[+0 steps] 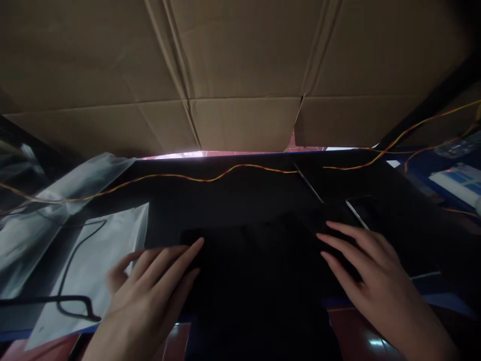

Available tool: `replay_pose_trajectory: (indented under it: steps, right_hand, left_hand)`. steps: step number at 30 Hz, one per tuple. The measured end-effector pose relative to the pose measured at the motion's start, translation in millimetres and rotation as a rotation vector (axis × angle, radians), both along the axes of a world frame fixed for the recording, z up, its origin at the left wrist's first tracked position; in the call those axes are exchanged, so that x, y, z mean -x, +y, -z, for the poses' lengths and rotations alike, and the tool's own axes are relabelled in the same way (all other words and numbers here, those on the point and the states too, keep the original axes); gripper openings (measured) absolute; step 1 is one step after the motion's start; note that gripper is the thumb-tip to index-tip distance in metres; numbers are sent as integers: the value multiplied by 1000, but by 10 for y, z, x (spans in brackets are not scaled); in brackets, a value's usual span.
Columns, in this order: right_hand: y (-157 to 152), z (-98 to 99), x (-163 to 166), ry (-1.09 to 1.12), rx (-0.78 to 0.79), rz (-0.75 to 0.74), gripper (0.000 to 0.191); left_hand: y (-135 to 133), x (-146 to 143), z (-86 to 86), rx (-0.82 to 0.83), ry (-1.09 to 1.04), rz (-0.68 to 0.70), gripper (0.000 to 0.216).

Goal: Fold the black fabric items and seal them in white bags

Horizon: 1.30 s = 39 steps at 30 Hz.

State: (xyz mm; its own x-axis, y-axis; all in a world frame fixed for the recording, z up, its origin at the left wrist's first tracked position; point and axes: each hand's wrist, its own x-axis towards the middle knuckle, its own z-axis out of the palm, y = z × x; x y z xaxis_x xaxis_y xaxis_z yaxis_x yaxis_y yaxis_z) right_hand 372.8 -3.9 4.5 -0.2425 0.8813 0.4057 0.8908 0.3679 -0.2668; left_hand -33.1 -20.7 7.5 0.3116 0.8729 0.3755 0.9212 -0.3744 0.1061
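My left hand (156, 281) lies flat with fingers stretched out on a dark, flat object (240, 250) on the black table top (233, 200). My right hand (364, 265) rests open on the right side of the same dark area, fingers spread and pointing left. Neither hand grips anything. The dark object is hard to make out in the poor light. A thin black slab with a bright edge (361, 210) lies just beyond the right fingers.
Big cardboard boxes (240, 75) hang close above the table's far side. A twisted red-yellow wire (195, 177) runs across the back. Silvery plastic bags (93, 250) with a black cable (71, 301) lie at the left. Blue-white items (458, 180) sit at the far right.
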Motion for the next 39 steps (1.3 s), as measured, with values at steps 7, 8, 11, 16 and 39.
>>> replay_pose_trajectory:
  steps: [7, 8, 11, 16, 39]
  right_hand:
    - [-355, -41, 239, -25, 304, -343, 48]
    - [-338, -48, 280, 6, 310, -331, 40]
    - [-233, -59, 375, 189, 356, -220, 20]
    - [-77, 29, 554, 310, 319, 56, 31]
    - [205, -331, 227, 317, 144, 466, 34]
  left_hand:
    - [-182, -137, -8, 38, 119, 411, 55]
    - [-170, -158, -9, 32, 89, 407, 41]
    - [-113, -178, -37, 91, -85, 306, 27]
    - [27, -279, -124, 108, -158, 20, 42]
    - [-43, -399, 210, 142, -144, 167, 54]
